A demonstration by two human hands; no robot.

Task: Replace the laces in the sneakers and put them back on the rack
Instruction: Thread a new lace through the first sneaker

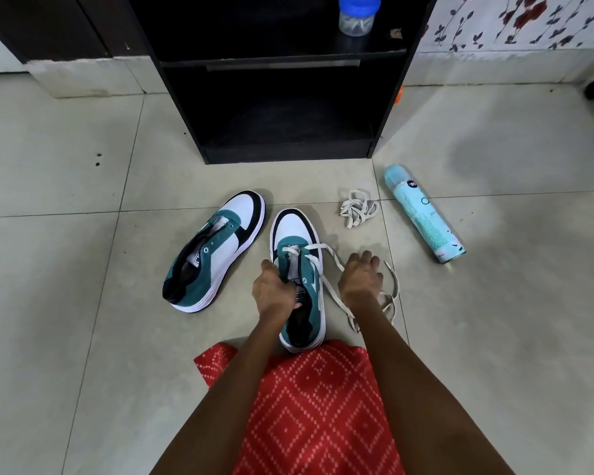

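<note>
Two teal, white and black sneakers lie on the tiled floor. The left sneaker (216, 248) has bare eyelets and leans on its side. The right sneaker (297, 234) stands upright with a white lace (326, 250) through its lower eyelets. My left hand (275, 289) grips that sneaker's tongue and collar. My right hand (360, 274) is to the right of the sneaker, fingers curled down over the lace's loose ends (391, 293), which trail on the floor. A second bundle of white lace (357, 207) lies farther ahead.
A black shoe rack (288, 149) stands ahead, its lower shelf holding nothing. A blue-lidded jar (357, 15) sits on the upper shelf. A light blue spray can (422, 214) lies on the floor at right. Red patterned fabric (316, 406) covers my lap.
</note>
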